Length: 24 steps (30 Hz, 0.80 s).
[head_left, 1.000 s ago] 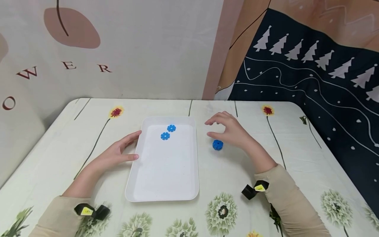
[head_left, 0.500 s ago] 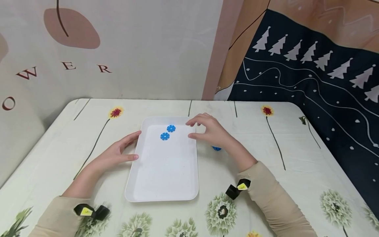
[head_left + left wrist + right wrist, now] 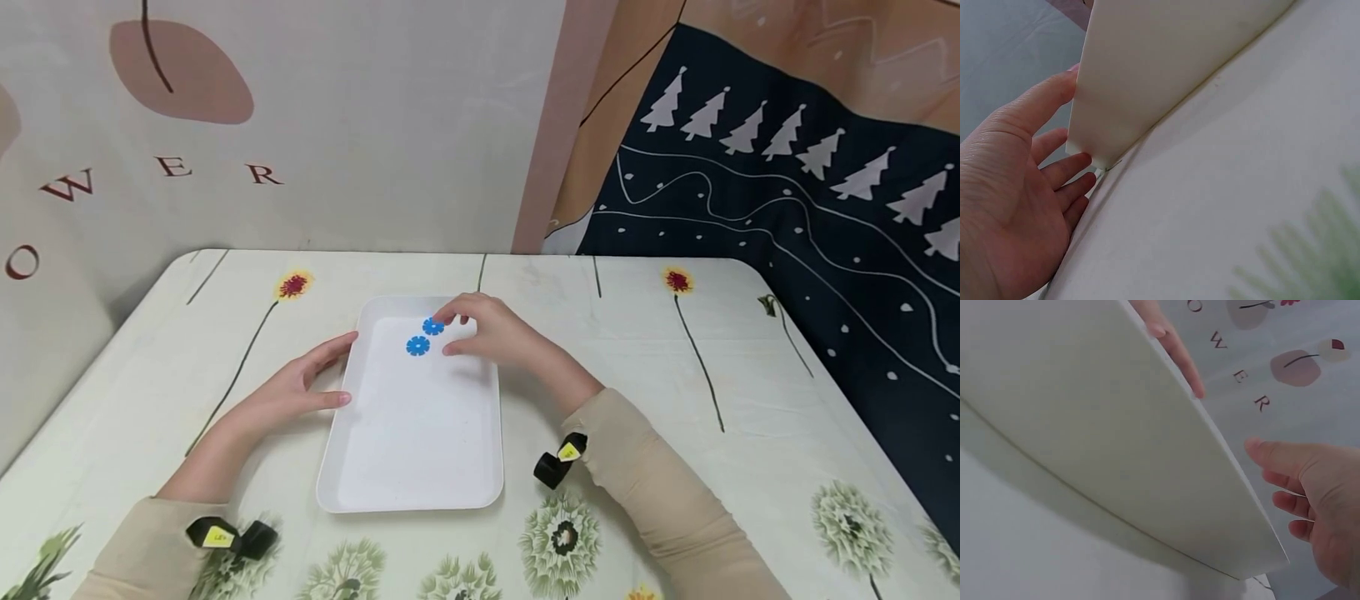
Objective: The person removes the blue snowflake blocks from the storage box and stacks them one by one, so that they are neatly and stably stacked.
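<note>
Two blue snowflake building discs (image 3: 417, 345) lie flat near the far end of the white tray (image 3: 412, 442). My right hand (image 3: 491, 333) hovers over the tray's right rim, index fingertip overlapping the farther blue disc (image 3: 431, 327) in the head view. Its thumb and fingers are curved and apart, with nothing between them in the right wrist view. At the opposite side my left hand (image 3: 288, 392) touches the tray's left edge with thumb and fingers spread. The left wrist view has these fingers (image 3: 1069, 169) against the tray's outer wall (image 3: 1147, 69).
A tablecloth (image 3: 750, 467) printed with flowers covers the table. Behind it hangs a pale curtain (image 3: 390, 125) with lettering, and a dark cloth (image 3: 720, 192) with white trees hangs at the right. Black wrist cameras (image 3: 555, 468) are strapped over both sleeves.
My right hand has moved left from beside the tray to over its far right part. Its forearm now covers the blue disc stack on the table. The left hand and tray stay put.
</note>
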Each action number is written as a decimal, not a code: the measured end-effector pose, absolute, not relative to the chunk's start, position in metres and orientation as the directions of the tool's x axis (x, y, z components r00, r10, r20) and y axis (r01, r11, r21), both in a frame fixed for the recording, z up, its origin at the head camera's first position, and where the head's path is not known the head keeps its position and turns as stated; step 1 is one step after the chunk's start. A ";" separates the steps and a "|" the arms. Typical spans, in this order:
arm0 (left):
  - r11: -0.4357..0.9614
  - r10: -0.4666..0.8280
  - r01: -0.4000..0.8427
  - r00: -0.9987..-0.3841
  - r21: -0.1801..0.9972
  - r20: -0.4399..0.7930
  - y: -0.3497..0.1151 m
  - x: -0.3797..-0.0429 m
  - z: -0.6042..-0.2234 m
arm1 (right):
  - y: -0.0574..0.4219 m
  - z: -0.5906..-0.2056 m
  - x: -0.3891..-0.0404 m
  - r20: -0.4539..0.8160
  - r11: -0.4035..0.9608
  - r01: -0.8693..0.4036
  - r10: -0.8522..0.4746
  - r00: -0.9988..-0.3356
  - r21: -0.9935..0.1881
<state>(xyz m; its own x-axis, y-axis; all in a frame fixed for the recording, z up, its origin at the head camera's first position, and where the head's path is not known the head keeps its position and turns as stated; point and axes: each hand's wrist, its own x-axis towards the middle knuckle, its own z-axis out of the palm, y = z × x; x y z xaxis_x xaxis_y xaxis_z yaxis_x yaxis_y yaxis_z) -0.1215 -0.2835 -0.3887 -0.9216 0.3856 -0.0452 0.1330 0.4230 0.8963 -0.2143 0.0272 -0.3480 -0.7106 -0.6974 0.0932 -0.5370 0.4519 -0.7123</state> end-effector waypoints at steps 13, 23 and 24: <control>0.422 0.386 0.134 -0.922 0.897 -0.043 -0.283 -0.121 -0.388 | -0.002 -0.355 -0.229 -0.025 0.496 -0.536 -0.749 -0.662 -0.683; 0.422 0.386 0.133 -0.921 0.897 -0.045 -0.284 -0.121 -0.388 | -0.016 -0.361 -0.238 -0.130 0.583 -0.493 -0.721 -0.681 -0.646; 0.423 0.386 0.133 -0.921 0.896 -0.045 -0.284 -0.121 -0.388 | -0.016 -0.361 -0.239 -0.137 0.590 -0.494 -0.719 -0.682 -0.639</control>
